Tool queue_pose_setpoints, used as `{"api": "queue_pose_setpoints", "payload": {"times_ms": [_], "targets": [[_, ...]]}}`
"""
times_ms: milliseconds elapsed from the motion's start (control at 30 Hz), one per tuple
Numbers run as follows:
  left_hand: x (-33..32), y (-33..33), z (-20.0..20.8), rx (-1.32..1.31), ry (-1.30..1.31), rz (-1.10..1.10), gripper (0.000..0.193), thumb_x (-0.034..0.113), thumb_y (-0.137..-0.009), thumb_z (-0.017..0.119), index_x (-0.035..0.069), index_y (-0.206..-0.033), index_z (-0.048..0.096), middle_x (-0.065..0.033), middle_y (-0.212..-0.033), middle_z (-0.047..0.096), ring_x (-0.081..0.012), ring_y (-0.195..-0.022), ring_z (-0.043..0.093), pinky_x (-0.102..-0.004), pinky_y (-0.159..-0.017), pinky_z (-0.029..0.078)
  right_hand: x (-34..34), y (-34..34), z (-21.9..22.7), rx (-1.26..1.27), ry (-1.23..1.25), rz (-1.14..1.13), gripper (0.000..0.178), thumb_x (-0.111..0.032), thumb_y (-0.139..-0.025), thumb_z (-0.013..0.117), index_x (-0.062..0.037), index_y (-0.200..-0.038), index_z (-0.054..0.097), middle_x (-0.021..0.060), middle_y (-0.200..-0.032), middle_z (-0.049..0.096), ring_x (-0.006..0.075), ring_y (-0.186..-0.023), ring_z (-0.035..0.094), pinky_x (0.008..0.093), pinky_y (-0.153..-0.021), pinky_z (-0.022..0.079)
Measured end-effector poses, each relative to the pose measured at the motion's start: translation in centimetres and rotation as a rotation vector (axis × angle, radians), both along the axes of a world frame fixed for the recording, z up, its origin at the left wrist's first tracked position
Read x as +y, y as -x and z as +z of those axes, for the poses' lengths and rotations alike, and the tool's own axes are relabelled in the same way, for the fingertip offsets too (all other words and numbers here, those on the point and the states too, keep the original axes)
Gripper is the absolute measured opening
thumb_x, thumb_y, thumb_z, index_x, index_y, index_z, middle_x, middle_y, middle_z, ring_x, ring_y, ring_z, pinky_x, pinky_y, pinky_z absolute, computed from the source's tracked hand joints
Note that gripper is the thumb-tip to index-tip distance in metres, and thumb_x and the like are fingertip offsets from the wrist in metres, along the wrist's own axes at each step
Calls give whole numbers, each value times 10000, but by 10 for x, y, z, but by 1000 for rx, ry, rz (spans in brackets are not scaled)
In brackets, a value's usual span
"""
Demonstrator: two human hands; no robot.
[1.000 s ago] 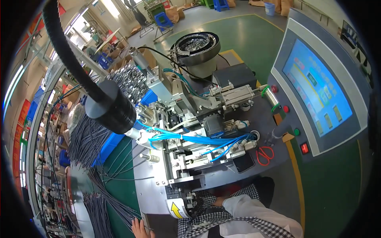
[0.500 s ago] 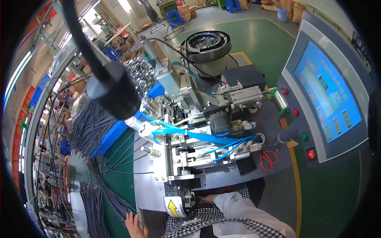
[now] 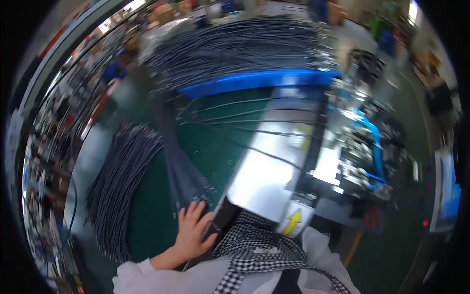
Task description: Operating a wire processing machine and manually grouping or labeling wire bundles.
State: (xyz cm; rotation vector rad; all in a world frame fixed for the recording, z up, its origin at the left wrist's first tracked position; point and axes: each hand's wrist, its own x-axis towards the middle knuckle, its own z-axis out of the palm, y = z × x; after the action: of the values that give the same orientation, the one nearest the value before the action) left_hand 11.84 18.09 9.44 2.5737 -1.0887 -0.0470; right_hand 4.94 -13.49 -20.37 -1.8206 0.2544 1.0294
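Fingers spread, my left hand (image 3: 191, 234) lies at the near end of a bundle of dark grey cables (image 3: 180, 166) on the green mat. Its fingertips are at or just over the cable tips; contact is hard to tell through the blur. A second cable bundle (image 3: 125, 188) lies curved to the left. Several single cables (image 3: 259, 131) stretch from the mat across a shiny metal plate (image 3: 257, 183) to the machine (image 3: 357, 161). My right sleeve (image 3: 316, 247) reaches towards the machine's near edge, and the right hand itself does not show.
A blue tray (image 3: 264, 78) heaped with a big pile of grey cables (image 3: 240, 46) stands beyond the mat (image 3: 152, 220). On the machine's near end is a label with a yellow arrow (image 3: 293, 223). A blue screen (image 3: 448, 188) stands far right. Cluttered shelving lines the left.
The view has swung left, bringing the mat and cable bundles to the middle. My left hand now reaches further up to the cable ends. My right hand has gone from sight.
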Motion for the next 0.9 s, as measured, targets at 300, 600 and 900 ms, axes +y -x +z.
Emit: {"api": "queue_pose_setpoints", "payload": {"times_ms": [300,600,900], "targets": [[5,1,12,101,223,-62,557,179,-754,682,98,-1268,483,-187,-1383,387,-386,-1289,352,-572,-1006,275,-47,154,-9,-206,61,-42,589,-521,-929,389,-50,-1245,549,134,-1246,581,297,-1183,508,375,-1021,350],[35,-144,63,-475,-180,-194,433,61,-784,555,92,-1216,527,-120,-1247,521,-300,-1165,495,-444,-910,419,-15,107,58,-441,226,-462,566,-498,-934,401,-48,-1246,546,136,-1244,582,293,-1188,507,374,-1026,348],[5,-243,27,-628,-347,-465,497,29,-741,577,99,-1228,506,-87,-1226,540,-270,-1205,469,-431,-922,414,25,127,194,-128,471,-309,442,-298,-898,538,-65,-1274,514,183,-1283,530,310,-1160,522,350,-980,412]]}}
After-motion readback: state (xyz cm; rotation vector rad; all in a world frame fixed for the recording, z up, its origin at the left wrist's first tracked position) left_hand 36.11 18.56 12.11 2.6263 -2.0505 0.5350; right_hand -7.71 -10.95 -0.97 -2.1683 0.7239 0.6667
